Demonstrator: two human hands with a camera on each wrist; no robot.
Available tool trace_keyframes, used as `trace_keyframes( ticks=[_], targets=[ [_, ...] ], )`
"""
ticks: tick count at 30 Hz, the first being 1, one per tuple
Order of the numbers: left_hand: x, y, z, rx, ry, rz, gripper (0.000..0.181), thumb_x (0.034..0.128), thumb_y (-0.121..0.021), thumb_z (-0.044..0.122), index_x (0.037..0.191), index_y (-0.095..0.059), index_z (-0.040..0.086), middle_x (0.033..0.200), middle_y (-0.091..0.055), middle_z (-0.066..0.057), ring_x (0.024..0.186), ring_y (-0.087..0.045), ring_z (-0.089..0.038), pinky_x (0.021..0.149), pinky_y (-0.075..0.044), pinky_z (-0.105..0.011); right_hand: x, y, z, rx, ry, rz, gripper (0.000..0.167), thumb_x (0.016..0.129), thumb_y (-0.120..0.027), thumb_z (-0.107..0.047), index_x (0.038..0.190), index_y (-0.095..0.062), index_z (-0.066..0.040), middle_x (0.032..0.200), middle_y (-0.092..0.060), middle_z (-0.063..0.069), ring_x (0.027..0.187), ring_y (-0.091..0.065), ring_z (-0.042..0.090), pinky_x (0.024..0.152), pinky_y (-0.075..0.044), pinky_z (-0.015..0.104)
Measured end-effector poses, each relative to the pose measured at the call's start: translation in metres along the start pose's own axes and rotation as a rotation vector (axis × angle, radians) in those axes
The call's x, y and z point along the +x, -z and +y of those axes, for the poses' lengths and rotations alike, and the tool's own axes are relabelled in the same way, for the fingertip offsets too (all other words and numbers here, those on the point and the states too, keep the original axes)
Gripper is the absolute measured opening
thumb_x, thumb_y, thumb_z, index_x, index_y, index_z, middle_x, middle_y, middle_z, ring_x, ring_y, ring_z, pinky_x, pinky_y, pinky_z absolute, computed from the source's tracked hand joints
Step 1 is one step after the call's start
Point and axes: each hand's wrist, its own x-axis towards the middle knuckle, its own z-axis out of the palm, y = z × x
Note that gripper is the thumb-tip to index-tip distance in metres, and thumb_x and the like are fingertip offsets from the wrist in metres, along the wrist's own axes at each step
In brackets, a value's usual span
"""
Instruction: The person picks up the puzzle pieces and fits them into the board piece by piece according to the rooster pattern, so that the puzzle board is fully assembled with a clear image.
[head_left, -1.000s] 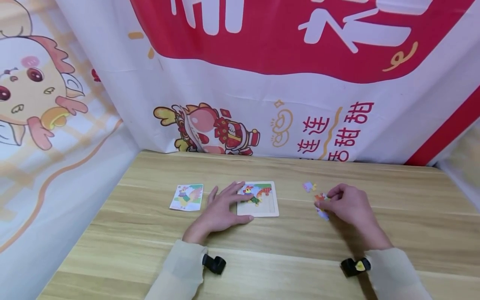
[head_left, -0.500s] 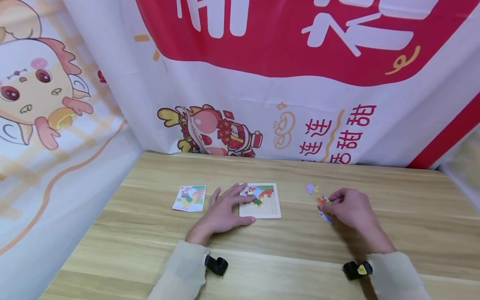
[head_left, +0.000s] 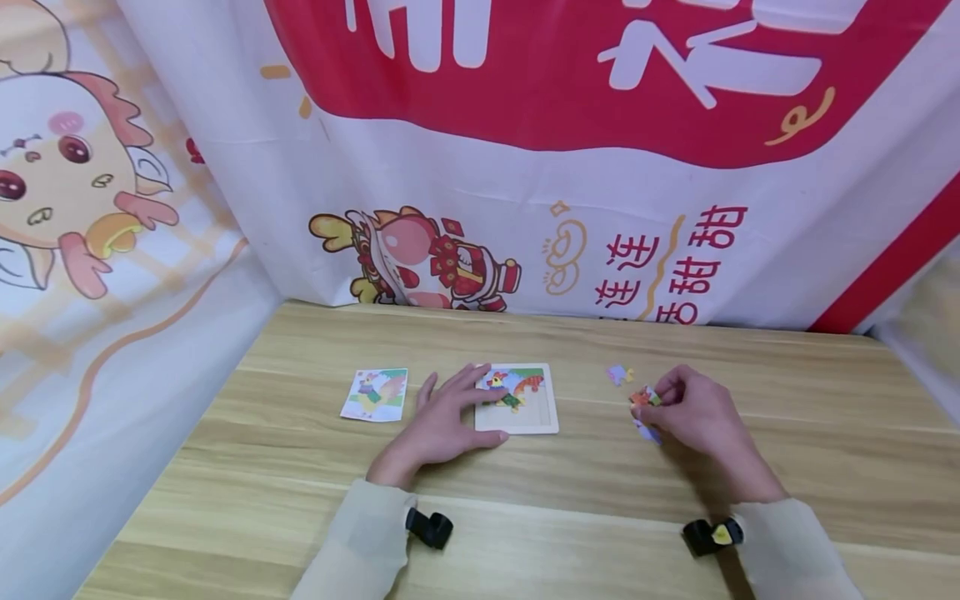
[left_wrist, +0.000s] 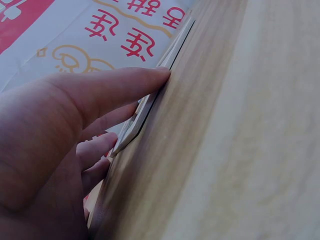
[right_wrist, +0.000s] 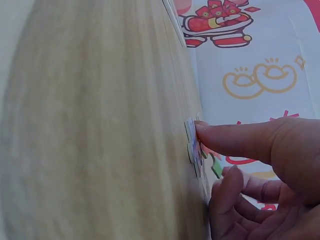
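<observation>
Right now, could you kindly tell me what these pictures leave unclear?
Head: left side of the square wooden puzzle board, partly covered by the left grip.
Head: exact count of colourful jigsaw pieces, partly behind the right grip.
Left wrist: the board's picture, nearly edge-on behind the left grip.
Head: thick white lettering, cut off by the top edge.

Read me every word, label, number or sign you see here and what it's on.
"连连", red, on the backdrop.
"甜甜", red, on the same backdrop; the character below is cut off by the table.
Large white characters on the red panel: cropped, unreadable.
Yellow sticker on the right wrist's black device: too small.
Picture card corner mark: too small.
Puzzle board, puzzle pieces: no readable text.
</observation>
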Motion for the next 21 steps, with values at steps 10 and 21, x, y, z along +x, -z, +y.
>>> trace_keyframes(
  ticks=[10, 21],
  targets=[
    [0.0003, 0.0013, -0.0011, -0.006, -0.004, -0.002, 0.062, 0.09, -0.086, 0.042, 0.148, -0.067, 0.028, 0.178, -0.031, 0.003, 0.17, -0.017, -0.025, 0.135, 0.01, -0.063, 0.001, -0.0018, -0.0004, 0.035, 0.056, 0.039, 0.038, 0.093, -0.086, -0.027, 0.111, -0.062, -0.003, 0.103, -0.068, 0.015, 0.088, -0.061, 0.025, 0.068, -0.053, 0.031],
    [0.0018, 0.0006, -0.0018, -0.005, -0.002, -0.006, 0.062, 0.0903, -0.086, 0.043, 0.147, -0.068, 0.028, 0.178, -0.031, 0.004, 0.17, -0.017, -0.023, 0.135, 0.009, -0.064, 0.0001, -0.003, -0.0014, 0.072, 0.067, 0.038, 0.036, 0.1, -0.078, -0.021, 0.133, -0.068, -0.009, 0.107, -0.073, 0.016, 0.09, -0.063, 0.026, 0.066, -0.054, 0.031]
  ],
)
